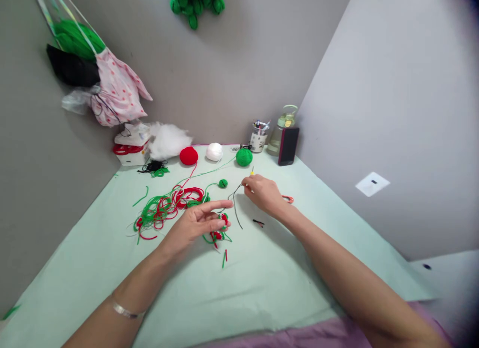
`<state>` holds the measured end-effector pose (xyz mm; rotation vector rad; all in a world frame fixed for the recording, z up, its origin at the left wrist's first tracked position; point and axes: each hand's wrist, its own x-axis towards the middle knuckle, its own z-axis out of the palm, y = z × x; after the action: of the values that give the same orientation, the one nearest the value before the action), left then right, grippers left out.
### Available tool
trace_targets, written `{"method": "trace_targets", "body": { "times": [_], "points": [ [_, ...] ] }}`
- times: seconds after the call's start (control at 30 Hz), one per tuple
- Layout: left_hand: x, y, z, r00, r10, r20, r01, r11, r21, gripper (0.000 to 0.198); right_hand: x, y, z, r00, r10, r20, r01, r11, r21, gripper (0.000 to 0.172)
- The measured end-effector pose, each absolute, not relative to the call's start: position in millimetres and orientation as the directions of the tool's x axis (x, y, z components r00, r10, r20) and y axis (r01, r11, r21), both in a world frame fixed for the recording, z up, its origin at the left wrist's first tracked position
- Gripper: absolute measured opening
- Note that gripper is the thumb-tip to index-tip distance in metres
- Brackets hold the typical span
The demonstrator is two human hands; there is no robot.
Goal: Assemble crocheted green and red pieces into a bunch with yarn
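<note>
Head view: left hand pinched a small red-and-green knitted piece by its thumb; right hand, fingertips closed on black thread, sat farther out, rightward, the thread slanting back toward the piece

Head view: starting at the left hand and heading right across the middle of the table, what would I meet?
Left hand → thin dark cord → right hand → small orange-red loop.
</note>
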<state>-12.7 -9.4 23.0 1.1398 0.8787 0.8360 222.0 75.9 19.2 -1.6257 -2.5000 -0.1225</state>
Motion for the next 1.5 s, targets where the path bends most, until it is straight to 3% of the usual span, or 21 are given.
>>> {"method": "trace_targets", "body": {
  "times": [0.1,0.2,0.27,0.5,0.67,0.73,0.8,0.87,1.0,1.1,1.2,1.37,1.5],
  "points": [
    [-15.5,-7.1,24.9,0.275,0.954,-0.121,-0.220,0.185,0.958,0.041,242.6,70.2,25.7,-0.286,0.926,0.245,0.927,0.332,-0.176,0.028],
    [-16.9,-3.2,26.2,0.092,0.991,-0.099,-0.363,0.126,0.923,0.033,258.6,69.1,30.1,-0.115,0.958,0.263,0.827,0.239,-0.509,0.032],
    [-18.4,-0.3,26.7,0.000,0.995,-0.102,-0.418,0.093,0.904,0.029,266.1,72.0,30.8,-0.014,0.962,0.272,0.754,0.189,-0.629,0.033],
    [-32.5,8.6,29.5,-0.209,0.976,-0.058,-0.559,-0.071,0.826,0.018,316.7,88.7,28.3,0.323,0.849,0.417,0.821,-0.031,-0.571,0.024],
    [-38.0,10.4,31.6,-0.307,0.952,-0.024,-0.541,-0.153,0.827,0.019,364.3,94.1,31.6,0.521,0.742,0.421,0.765,-0.189,-0.615,0.026],
    [-33.4,6.0,33.1,-0.202,0.979,0.015,-0.420,-0.100,0.902,0.019,367.1,96.2,31.9,0.516,0.753,0.408,0.744,-0.159,-0.649,0.028],
    [-24.6,-1.1,34.3,0.036,0.999,0.030,-0.159,-0.024,0.987,0.025,357.5,97.8,29.7,0.451,0.799,0.398,0.731,-0.075,-0.678,0.031],
    [-13.8,-8.9,34.2,0.284,0.959,-0.018,0.121,-0.018,0.993,0.039,339.3,98.1,25.1,0.344,0.854,0.391,0.717,0.030,-0.696,0.032],
    [-1.9,-18.9,36.1,0.330,0.943,0.037,0.376,-0.167,0.912,0.043,302.8,94.4,15.1,0.124,0.924,0.363,0.685,0.185,-0.704,0.025],
    [-11.4,-17.5,50.4,0.277,0.959,0.054,0.388,-0.163,0.907,0.037,290.3,89.8,13.3,0.052,0.937,0.344,0.665,0.225,-0.712,0.024],
    [-35.5,-5.9,75.3,0.102,0.994,0.027,0.304,-0.057,0.951,0.035,286.0,85.8,17.4,0.026,0.944,0.329,0.630,0.240,-0.738,0.026],
    [-93.8,32.9,109.2,-0.199,0.918,0.344,0.044,-0.343,0.938,0.020,277.0,78.9,27.7,-0.012,0.955,0.296,0.580,0.247,-0.776,0.025],
    [-146.7,60.2,113.4,-0.380,0.815,0.438,0.192,-0.394,0.899,0.016,271.0,74.2,33.0,-0.027,0.958,0.284,0.560,0.250,-0.790,0.026]
  ]
}}
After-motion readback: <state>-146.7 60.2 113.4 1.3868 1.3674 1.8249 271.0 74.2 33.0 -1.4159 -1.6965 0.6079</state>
